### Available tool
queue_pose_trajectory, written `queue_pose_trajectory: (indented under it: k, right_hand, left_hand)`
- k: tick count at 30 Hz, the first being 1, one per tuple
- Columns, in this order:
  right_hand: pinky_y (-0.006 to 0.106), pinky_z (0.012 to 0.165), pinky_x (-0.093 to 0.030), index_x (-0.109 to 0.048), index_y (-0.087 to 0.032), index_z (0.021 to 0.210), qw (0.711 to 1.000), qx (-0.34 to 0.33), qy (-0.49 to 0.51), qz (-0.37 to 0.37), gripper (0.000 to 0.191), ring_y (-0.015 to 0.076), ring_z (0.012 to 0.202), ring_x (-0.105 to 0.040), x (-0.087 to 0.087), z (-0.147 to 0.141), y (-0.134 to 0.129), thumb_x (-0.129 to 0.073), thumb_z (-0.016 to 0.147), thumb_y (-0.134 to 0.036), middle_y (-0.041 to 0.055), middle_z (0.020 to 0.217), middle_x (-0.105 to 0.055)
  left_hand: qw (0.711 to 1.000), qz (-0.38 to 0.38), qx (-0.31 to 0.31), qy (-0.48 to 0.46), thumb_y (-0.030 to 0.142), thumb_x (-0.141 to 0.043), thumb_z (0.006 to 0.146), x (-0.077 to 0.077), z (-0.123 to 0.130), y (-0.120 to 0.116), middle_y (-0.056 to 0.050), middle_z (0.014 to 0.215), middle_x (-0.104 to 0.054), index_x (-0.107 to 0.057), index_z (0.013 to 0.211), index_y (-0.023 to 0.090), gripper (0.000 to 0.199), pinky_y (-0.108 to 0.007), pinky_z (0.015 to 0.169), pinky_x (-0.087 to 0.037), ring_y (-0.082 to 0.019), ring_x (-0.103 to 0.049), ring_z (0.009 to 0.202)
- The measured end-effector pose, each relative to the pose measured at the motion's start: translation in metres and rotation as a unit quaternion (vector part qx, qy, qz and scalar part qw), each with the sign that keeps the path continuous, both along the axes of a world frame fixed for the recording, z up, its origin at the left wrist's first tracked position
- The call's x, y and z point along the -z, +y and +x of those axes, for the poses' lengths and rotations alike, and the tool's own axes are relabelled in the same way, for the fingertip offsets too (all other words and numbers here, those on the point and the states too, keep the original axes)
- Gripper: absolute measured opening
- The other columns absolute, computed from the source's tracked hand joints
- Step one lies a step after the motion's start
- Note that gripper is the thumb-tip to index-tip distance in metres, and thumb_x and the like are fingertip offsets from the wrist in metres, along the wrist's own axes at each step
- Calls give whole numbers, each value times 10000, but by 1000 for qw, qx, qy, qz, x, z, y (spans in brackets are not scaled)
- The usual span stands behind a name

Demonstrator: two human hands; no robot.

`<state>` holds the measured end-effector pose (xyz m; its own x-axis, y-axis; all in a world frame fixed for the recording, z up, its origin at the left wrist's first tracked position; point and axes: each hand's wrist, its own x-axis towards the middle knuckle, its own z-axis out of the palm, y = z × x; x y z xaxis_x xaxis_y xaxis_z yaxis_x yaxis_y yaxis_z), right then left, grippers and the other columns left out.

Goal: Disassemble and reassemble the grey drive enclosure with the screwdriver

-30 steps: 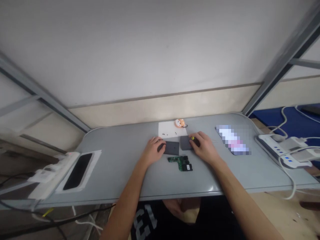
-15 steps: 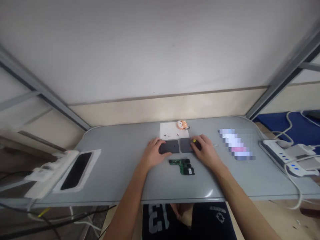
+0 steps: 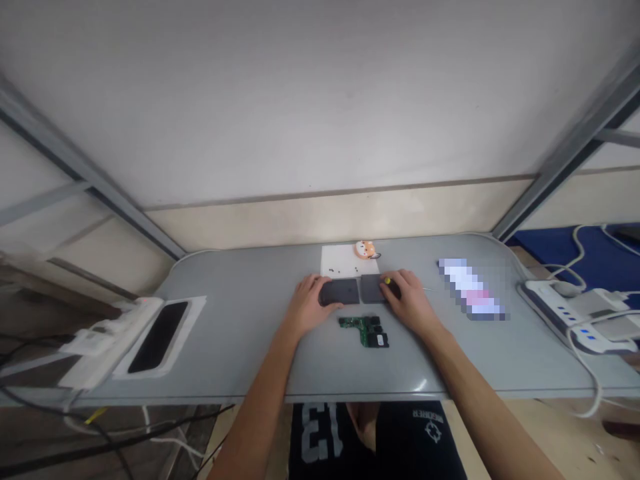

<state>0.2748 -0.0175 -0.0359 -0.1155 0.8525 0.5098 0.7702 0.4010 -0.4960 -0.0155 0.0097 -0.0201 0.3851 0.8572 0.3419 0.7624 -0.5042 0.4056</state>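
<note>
At the far left of the gray tabletop [image 3: 235, 333], a long white plastic power strip [image 3: 120, 333], then a flat black slab [image 3: 159, 337] on white paper. Next, the left hand [image 3: 310, 300], pinching the left end of a flat dark gray rectangle [image 3: 345, 291] between thumb and fingers. Behind that, a square white paper sheet [image 3: 341, 257] with tiny dark bits; in front, a green circuit board [image 3: 364, 327]. Just beside the rectangle, a second flat dark gray piece [image 3: 371, 288], its right end at the right hand [image 3: 409, 292], curled around a thin tool [image 3: 395, 288] with a yellow-ended black handle. Farther right, a bright, blurred phone screen [image 3: 471, 289].
</note>
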Motion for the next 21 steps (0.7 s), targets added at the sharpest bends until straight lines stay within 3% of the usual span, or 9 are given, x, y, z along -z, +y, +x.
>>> queue_pose_trajectory:
  k: [3, 9, 11, 21]
  right_hand:
    - [456, 879, -467, -633, -241, 1125, 1000, 3, 0, -6, 169, 287, 952, -588, -2, -1, -1, -521, 1014, -304, 108, 1028, -665]
    - [464, 887, -460, -610, -234, 1203, 1000, 8, -15, -13, 238, 296, 973, -563, -6, -4, -7, -570, 983, -315, 111, 1060, -651]
    - [464, 895, -458, -607, -233, 1205, 1000, 12, -12, -15, 237, 298, 989, -560, -6, -5, -7, -564, 985, -308, 110, 1071, -650]
    - [447, 873, -448, -610, -240, 1199, 1000, 15, -12, -7, 237, 294, 978, -557, -4, -4, -5, -554, 986, -329, 106, 1065, -655]
  left_hand:
    - [999, 42, 5, -29, 423, -737, 906, -6, 2, -7, -102, 1204, -562, -593, 1294, 228, 457, -469, 1028, -474, -283, -569, 1142]
    - [985, 47, 164, 17, 449, -760, 880, -15, 26, -30, -81, 1101, -590, -699, 1100, 229, 318, -421, 948, -472, -250, -568, 1041]
    - [980, 44, 187, 51, 450, -772, 872, -13, 34, -34, -72, 1054, -607, -722, 1023, 228, 273, -421, 911, -461, -247, -569, 1002]
    - [987, 61, 141, 45, 471, -757, 891, -4, 35, -28, -55, 1034, -638, -751, 983, 243, 246, -410, 881, -441, -239, -558, 988]
